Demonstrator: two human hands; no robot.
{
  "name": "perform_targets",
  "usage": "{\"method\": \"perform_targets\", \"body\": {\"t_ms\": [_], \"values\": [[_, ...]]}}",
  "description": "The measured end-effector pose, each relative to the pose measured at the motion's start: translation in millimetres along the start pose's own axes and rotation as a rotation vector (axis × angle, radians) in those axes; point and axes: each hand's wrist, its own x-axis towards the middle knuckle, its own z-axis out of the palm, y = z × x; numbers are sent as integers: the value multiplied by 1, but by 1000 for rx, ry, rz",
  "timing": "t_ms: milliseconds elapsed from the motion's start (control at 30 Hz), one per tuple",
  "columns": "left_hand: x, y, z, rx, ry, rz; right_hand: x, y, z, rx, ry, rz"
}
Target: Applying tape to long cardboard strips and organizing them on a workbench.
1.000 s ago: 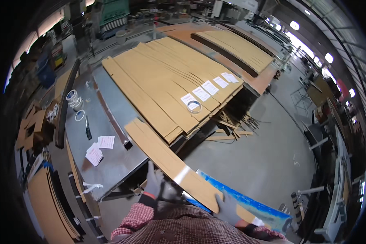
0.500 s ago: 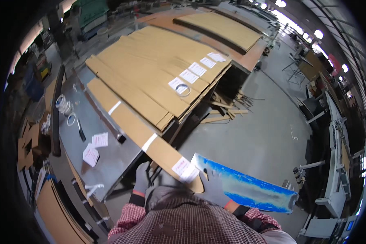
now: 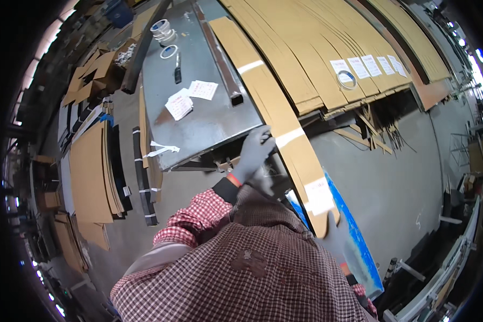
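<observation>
A long, narrow bundle of brown cardboard strips (image 3: 278,110) runs from the table toward my body, bound with white bands. On its rounded near end lies a white printed label (image 3: 319,196). My right hand (image 3: 335,239), in a grey glove and somewhat blurred, grips that end from the right, thumb by the rim. My left hand (image 3: 254,153), also gloved in grey, is beside the bundle's left edge, near the table corner. Its fingers are curled, and what they may hold is hidden. Beneath the near end is a worn blue-and-white panel (image 3: 354,231).
The grey metal table (image 3: 198,129) carries loose labels (image 3: 180,104), tape rolls (image 3: 162,31), a black-handled cutter (image 3: 177,70) and a dark metal bar (image 3: 220,59). Wide cardboard sheets (image 3: 306,48) are stacked at the far right, with labels and a tape roll (image 3: 346,80). Cardboard panels (image 3: 94,172) stand at left.
My view has swung left, shifting the scene to the right. My left hand has moved forward from near my apron to the bundle's left edge. My right hand stays at the near end.
</observation>
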Motion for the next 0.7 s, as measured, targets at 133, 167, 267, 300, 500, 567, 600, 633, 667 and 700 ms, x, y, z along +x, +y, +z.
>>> {"method": "perform_targets", "body": {"t_ms": [133, 167, 267, 300, 500, 567, 600, 633, 667, 700], "values": [[17, 20, 0, 351, -29, 171, -52, 43, -13, -50, -84, 69], [24, 16, 1, 357, -43, 201, -70, 51, -20, -105, -112, 91], [45, 8, -7, 389, -61, 226, -125, 95, -31, -166, -195, 105], [55, 10, -3, 389, -83, 193, -147, 106, -36, -192, -253, 170], [100, 9, 20, 657, -260, 587, -149, 87, -115, -334, -452, 232], [109, 5, 37, 685, -374, 619, -90, 62, -111, -149, -235, 145], [111, 5, 42, 710, -438, 638, -47, 45, -97, 10, -82, 106], [108, 13, 44, 763, -434, 643, 8, 21, -85, 112, -87, 144], [107, 15, 44, 811, -477, 646, 56, -3, -69, 177, -59, 99], [104, 16, 42, 851, -498, 644, 101, -27, -50, 56, 96, -57]]}}
